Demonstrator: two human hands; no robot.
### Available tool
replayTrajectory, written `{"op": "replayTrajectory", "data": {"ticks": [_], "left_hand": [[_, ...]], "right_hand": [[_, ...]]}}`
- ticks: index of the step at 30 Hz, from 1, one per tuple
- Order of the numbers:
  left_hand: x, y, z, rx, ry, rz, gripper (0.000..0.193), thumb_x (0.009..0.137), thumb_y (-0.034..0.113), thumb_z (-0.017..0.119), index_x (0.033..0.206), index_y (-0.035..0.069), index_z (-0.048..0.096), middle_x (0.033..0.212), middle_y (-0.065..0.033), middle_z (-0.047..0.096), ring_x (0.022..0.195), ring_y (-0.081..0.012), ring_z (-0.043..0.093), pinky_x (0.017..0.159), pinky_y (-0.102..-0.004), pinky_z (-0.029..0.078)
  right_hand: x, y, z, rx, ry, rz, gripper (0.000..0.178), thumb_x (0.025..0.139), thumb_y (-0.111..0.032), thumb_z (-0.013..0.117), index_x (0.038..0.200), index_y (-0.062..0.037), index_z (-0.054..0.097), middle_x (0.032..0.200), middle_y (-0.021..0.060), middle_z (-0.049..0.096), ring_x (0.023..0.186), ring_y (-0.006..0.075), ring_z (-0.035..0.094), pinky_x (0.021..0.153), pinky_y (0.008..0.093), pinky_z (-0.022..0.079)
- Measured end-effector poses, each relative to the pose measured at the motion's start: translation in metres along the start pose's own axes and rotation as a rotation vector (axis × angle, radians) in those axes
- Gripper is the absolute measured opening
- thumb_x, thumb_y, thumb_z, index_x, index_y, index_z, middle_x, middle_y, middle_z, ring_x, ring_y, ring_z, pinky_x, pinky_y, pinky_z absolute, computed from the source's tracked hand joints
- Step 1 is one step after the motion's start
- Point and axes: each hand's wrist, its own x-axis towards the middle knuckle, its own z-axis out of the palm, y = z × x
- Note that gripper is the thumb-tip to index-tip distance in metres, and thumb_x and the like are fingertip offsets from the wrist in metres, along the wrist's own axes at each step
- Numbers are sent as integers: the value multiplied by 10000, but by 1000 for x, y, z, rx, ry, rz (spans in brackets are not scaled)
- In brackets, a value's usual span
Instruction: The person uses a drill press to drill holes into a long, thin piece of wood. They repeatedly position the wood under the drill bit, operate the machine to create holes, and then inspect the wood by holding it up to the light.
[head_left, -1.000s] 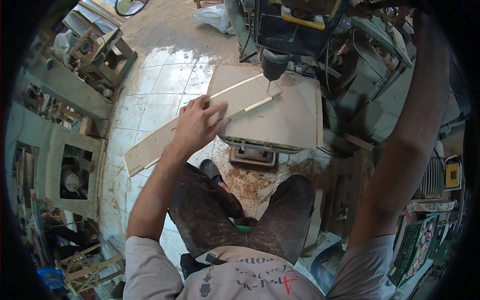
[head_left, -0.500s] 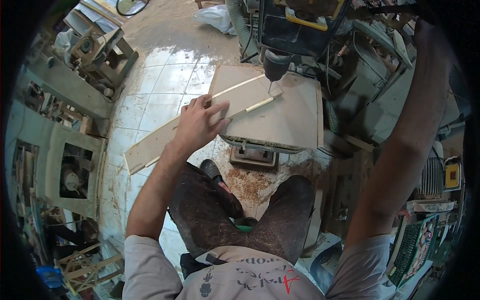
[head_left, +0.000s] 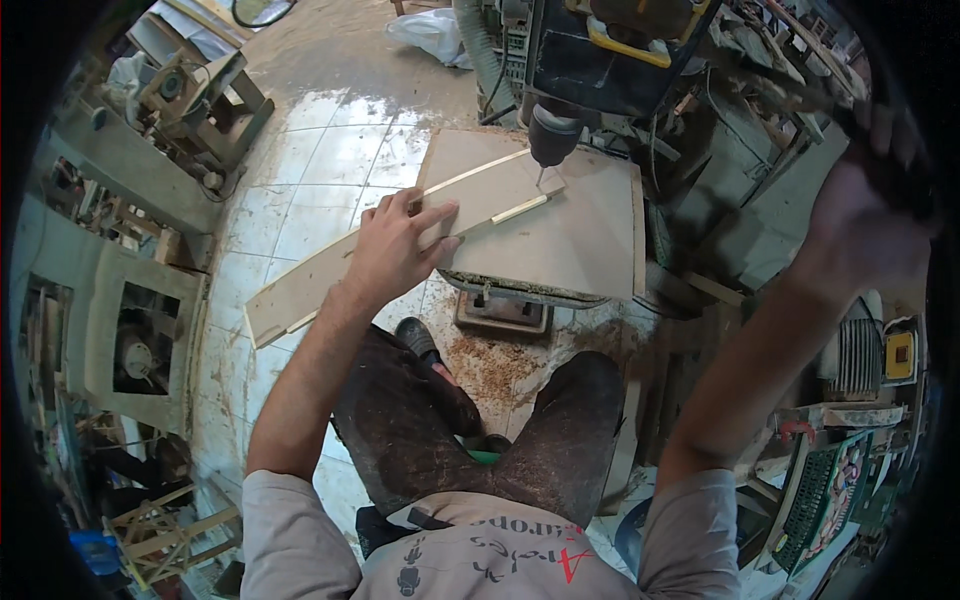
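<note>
A long flat wooden board (head_left: 510,187), with pale strips along its edges, lies slantwise over the drill press table (head_left: 590,245). Its near-left end juts past the table. My left hand (head_left: 402,243) grips the board around its middle, fingers toward the far edge and thumb toward the near one. Above the board's far-right end is the dark drill chuck (head_left: 555,135). Its thin drill bit (head_left: 541,178) meets the board's surface; how deep it goes I cannot tell. At far right, my right hand (head_left: 868,225) is closed around a dark lever (head_left: 890,175), partly lost in shadow.
The black drill press head (head_left: 600,65) with a yellow part rises behind the table. Sawdust (head_left: 490,365) covers the floor by the press's base (head_left: 502,315). Old machinery (head_left: 150,310) lines the left side; a green crate (head_left: 820,500) stands at lower right.
My right hand has come down and nearer with the lever. The chuck sits slightly lower over the board. My left hand keeps its place on the board.
</note>
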Motion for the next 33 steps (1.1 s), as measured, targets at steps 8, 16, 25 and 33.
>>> {"op": "replayTrajectory", "data": {"ticks": [8, 16, 25, 33], "left_hand": [[4, 4, -2, -8, -11, 13, 414, 851, 355, 672, 1240, 223, 620, 1311, -198, 486, 1214, -340, 478, 1006, -469, 377], [-1, 1, 0, -23, 14, 19, 404, 846, 357, 670, 1220, 210, 630, 1293, -210, 492, 1195, -344, 487, 987, -474, 381], [-2, -3, 3, -62, 92, 69, 388, 831, 366, 673, 1184, 207, 644, 1232, -195, 521, 1131, -340, 524, 929, -479, 398], [2, -4, -4, -62, 67, 82, 387, 816, 369, 677, 1171, 220, 640, 1198, -206, 546, 1122, -344, 524, 903, -496, 411]], "right_hand": [[-97, 10, 34, -174, 335, -130, 322, 879, -236, 354, 837, -29, 597, 1006, 179, 640, 1152, 436, 522, 1113, 592, 245], [-158, 35, 58, -134, 527, -113, 263, 863, -267, 406, 783, -38, 509, 1008, 199, 613, 1226, 455, 450, 1121, 560, 212], [-51, 2, 48, -112, 497, -99, 235, 967, -194, 424, 845, -9, 501, 858, 151, 570, 971, 311, 581, 1012, 459, 400], [92, 21, 21, -613, 622, 197, 483, 926, -415, 568, 1255, -72, 486, 1274, 56, 501, 1163, 175, 450, 983, 423, 347]]}}
